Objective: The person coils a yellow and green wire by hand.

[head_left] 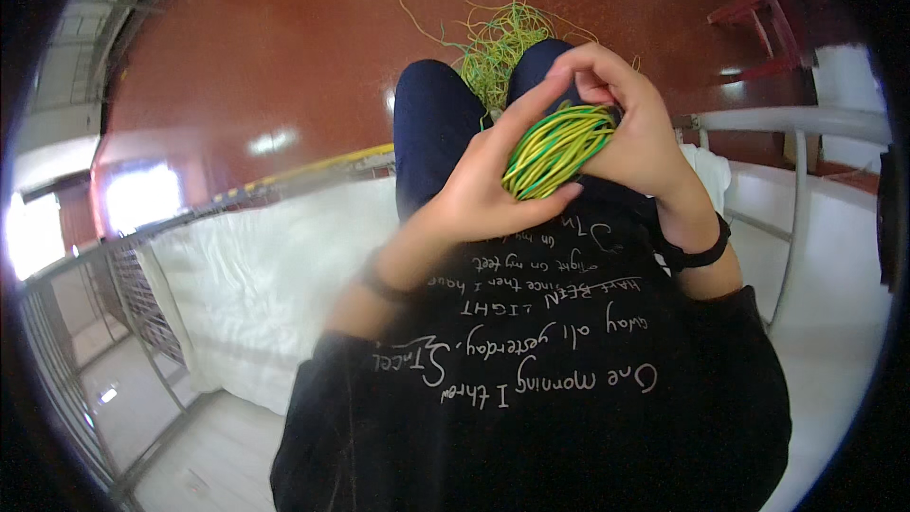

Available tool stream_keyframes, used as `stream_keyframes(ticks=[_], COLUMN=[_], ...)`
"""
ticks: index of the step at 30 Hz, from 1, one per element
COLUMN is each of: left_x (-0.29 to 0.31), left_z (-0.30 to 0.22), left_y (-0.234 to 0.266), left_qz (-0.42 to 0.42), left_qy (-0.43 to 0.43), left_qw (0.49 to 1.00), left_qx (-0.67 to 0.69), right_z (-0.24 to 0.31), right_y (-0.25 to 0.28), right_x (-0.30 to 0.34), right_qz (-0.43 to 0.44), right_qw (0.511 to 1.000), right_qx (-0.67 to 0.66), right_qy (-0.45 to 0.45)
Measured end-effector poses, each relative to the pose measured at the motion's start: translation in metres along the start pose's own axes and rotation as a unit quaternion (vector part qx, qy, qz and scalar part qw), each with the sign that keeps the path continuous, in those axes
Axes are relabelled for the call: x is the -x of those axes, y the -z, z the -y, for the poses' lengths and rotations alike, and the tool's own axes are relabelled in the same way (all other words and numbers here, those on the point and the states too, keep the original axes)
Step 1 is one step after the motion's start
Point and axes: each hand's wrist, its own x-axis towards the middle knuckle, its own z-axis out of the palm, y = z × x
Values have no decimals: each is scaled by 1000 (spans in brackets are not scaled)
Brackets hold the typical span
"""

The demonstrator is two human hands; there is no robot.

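Yellow-green coil [559, 152], just short of the knees [428, 100], slants near-left to far-right; the left hand [479, 182] grips it, fingers [524, 114] closed. Whether the right hand [646, 128], fingers bent, grips too, I cannot tell. Knees partly hide the wire tangle [493, 64] beyond.

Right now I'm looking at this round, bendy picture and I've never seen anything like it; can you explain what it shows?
There's no machine here, just a person's two bare hands. The single picture comes from a wide fisheye camera on their head, looking down, so edges curve. Below are their black shirt and dark blue trousers. The left hand holds a bundle of yellow-green wire between thumb and fingers; the right hand curls around its far end, though its exact grip is partly hidden. Beyond the knees, a loose tangle of similar wire lies on the reddish floor.
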Motion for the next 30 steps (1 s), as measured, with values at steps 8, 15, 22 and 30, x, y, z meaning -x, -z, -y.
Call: stream_keyframes(ticks=[8, 15, 22, 30], left_x=[2, 5, 13, 20], left_z=[-20, -40, -58, -67], left_y=[39, 79, 86, 90], left_qz=[-144, -202, -240, -270], left_qy=[92, -62, -64, -10], left_qw=[966, 921, 933, 961], left_qx=[194, 328, 261, 60], right_z=[-2, -62, -99, -109], right_y=[0, -69, -118, -80], right_x=[-19, -26, -46, -47], right_qz=[99, 222, 303, 406], right_qw=[965, 970, 949, 908], right_qx=[-240, -56, 10, -73], right_qy=[-29, 80, 86, -77])
